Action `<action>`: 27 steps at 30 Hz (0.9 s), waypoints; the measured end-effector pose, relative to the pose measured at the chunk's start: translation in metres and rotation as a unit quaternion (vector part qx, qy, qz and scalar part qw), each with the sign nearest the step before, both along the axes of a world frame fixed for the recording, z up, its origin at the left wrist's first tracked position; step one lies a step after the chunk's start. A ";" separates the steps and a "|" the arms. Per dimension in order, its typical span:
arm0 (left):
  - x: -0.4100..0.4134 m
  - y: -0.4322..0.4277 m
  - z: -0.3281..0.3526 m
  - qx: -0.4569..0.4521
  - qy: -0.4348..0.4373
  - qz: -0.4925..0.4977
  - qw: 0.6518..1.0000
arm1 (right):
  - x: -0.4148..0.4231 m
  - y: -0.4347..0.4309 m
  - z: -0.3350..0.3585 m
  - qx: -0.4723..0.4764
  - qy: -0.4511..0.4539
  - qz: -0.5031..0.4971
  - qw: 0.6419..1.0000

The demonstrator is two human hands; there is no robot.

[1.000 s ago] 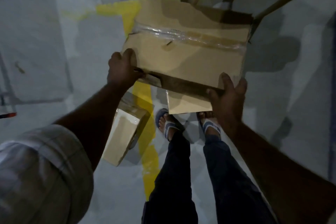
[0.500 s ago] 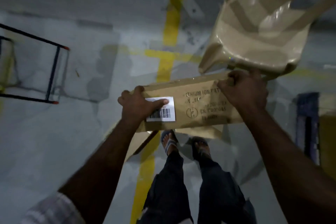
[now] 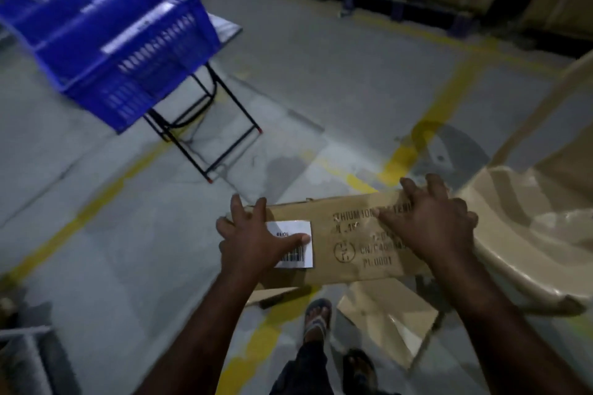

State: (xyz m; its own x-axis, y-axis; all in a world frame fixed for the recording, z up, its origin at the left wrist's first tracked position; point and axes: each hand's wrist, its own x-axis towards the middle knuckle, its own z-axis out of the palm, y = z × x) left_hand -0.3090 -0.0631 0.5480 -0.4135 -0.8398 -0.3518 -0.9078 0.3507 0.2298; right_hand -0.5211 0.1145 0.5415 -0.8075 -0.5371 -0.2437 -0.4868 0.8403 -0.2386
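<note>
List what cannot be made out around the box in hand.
- Head view: the printed text on the cardboard box is partly covered by the right hand.
- Head view: the barcode label lies partly under the left hand; its print is too small to read.
- Head view: the blue crate is motion-blurred, so its contents are unclear.
- Head view: the beige chair is cut off by the right edge.
</note>
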 end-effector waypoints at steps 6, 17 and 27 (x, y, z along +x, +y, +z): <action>0.086 0.023 0.059 -0.026 0.000 0.136 0.990 | 0.052 -0.031 0.049 -0.038 0.031 0.127 0.991; 0.274 0.103 0.112 -0.073 0.005 0.370 0.926 | 0.205 -0.067 0.111 -0.074 0.055 0.397 0.913; 0.420 0.227 0.154 -0.131 0.014 0.502 0.855 | 0.368 -0.042 0.146 -0.102 0.057 0.550 0.827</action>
State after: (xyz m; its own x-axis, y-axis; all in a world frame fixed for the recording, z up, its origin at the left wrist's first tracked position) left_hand 0.1107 0.1642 0.7022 0.5576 -0.8242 -0.0990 -0.7765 -0.5600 0.2888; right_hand -0.1531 0.0729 0.6876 0.1863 -0.9824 -0.0145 -0.9588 -0.1786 -0.2209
